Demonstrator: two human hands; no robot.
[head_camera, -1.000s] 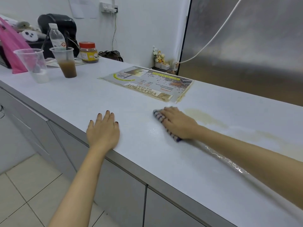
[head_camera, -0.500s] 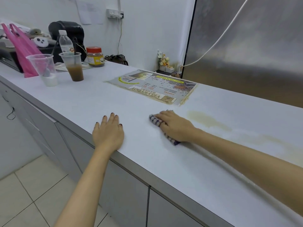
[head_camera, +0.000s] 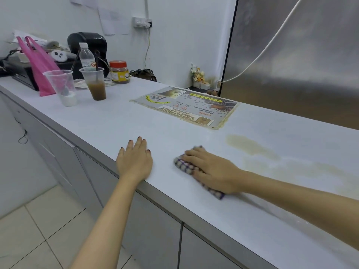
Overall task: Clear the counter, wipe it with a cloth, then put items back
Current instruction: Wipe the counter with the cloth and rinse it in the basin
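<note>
The right hand presses flat on a checked cloth, fingers stretched out over it rather than curled around it, so the cloth is pinned between palm and counter. The cloth lies near the front edge of the counter, its purple-and-white weave showing ahead of the fingertips and again under the heel of the hand. The left hand rests palm down on the counter just beside the front edge, fingers open and together, holding nothing — it sits well clear of the cloth.

Behind and to the right of the cloth a pale brown stain spreads across the white surface, fading into fainter streaks toward the right. Farther back a laminated menu lies flat, its print upside down from this side.

At the far left end stand the cleared things, grouped together: a clear plastic cup with something white at the bottom, a second cup part full of brown drink, a water bottle behind it, and a jar with an orange lid. A pink bag leans behind the clear cup, and a black machine stands against the wall. A steel fridge fills the right side behind the counter, with a white cable hanging across it.
</note>
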